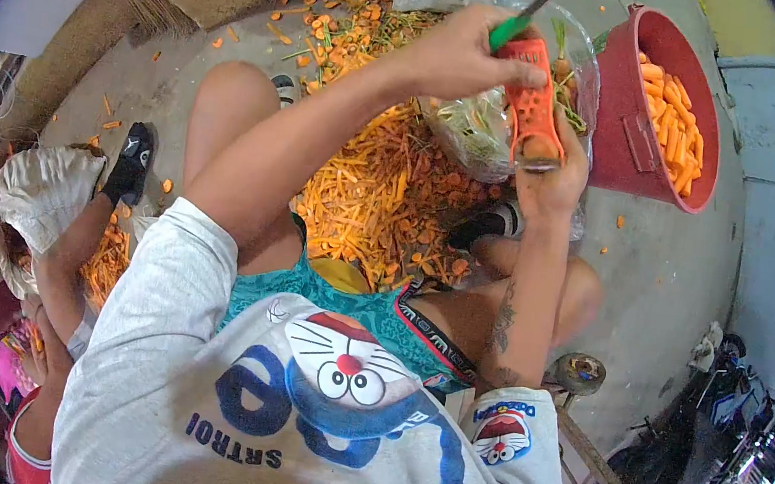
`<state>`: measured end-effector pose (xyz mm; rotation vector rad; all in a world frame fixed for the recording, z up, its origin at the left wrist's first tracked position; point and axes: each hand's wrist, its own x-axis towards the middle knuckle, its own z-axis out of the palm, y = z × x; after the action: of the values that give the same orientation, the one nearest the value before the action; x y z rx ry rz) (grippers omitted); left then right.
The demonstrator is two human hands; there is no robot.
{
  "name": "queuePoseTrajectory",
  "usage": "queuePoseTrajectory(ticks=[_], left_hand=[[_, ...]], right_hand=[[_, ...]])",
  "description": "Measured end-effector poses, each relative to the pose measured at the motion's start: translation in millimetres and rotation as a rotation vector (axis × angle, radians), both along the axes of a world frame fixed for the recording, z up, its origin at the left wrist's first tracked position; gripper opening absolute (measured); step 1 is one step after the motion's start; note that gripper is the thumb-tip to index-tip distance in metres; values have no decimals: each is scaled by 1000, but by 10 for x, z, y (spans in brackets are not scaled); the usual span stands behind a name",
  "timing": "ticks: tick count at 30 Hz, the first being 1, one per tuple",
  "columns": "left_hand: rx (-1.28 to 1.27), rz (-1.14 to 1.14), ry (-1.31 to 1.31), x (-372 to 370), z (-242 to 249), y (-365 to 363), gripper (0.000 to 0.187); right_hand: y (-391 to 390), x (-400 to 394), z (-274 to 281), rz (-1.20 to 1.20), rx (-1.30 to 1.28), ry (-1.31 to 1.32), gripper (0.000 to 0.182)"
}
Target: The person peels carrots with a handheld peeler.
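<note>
My left hand point(476, 53) is closed around an orange plastic peeler point(531, 99). A knife with a green handle point(508, 33) is also tucked in that hand, its dark blade pointing up and away. My right hand point(558, 172) holds a carrot point(539, 147), mostly hidden behind the peeler's frame and my fingers. The peeler's metal blade lies across the carrot. Just beyond my hands is a clear plastic bag point(475, 136) with unpeeled carrots and green stems. Below, between my legs, lies a heap of orange carrot peelings point(364, 200).
A red tub point(635, 147) with peeled carrots stands at the right. Cut carrot ends and greens point(356, 37) litter the floor ahead. At the left are another person's leg point(76, 230) and a white sack point(41, 196). A small wooden stool point(579, 372) is by my right elbow.
</note>
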<state>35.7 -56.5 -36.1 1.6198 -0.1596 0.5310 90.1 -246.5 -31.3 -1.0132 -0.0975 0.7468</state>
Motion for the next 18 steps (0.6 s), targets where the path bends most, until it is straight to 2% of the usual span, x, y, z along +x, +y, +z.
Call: queuePoseTrajectory(ticks=[1, 4, 5, 6, 8, 9, 11, 12, 14, 15, 16, 18], left_hand=[[-3, 0, -1, 8, 4, 29, 24], [50, 207, 7, 15, 55, 328, 19], [-35, 384, 17, 43, 69, 492, 23], [-93, 357, 134, -31, 214, 607, 11], [-195, 386, 161, 85, -114, 640, 21], [-191, 382, 157, 53, -53, 456, 21], [115, 227, -72, -96, 90, -109, 21], [112, 226, -72, -87, 134, -73, 21], [128, 185, 93, -116, 193, 109, 24], [69, 335, -37, -3, 53, 342, 25], [-39, 256, 109, -102, 307, 452, 11], [-217, 430, 126, -109, 316, 450, 12]], right_hand=[[-14, -35, 32, 36, 42, -6, 43], [-55, -46, 76, 105, 136, 12, 40], [-79, -37, 79, 138, 193, 32, 40], [-118, 3, 28, 137, 195, 32, 40], [-178, 122, -98, 163, 129, 73, 40], [-142, 90, -38, 159, 133, 69, 40], [-71, -38, 122, 4, 68, 74, 40], [-79, -31, 144, 3, 64, 74, 40], [-123, -77, 130, 11, 135, 90, 39], [-219, 97, -28, 275, 324, 146, 37], [-219, 88, -35, 277, 330, 143, 37], [-200, 81, -10, 214, 189, 67, 41]])
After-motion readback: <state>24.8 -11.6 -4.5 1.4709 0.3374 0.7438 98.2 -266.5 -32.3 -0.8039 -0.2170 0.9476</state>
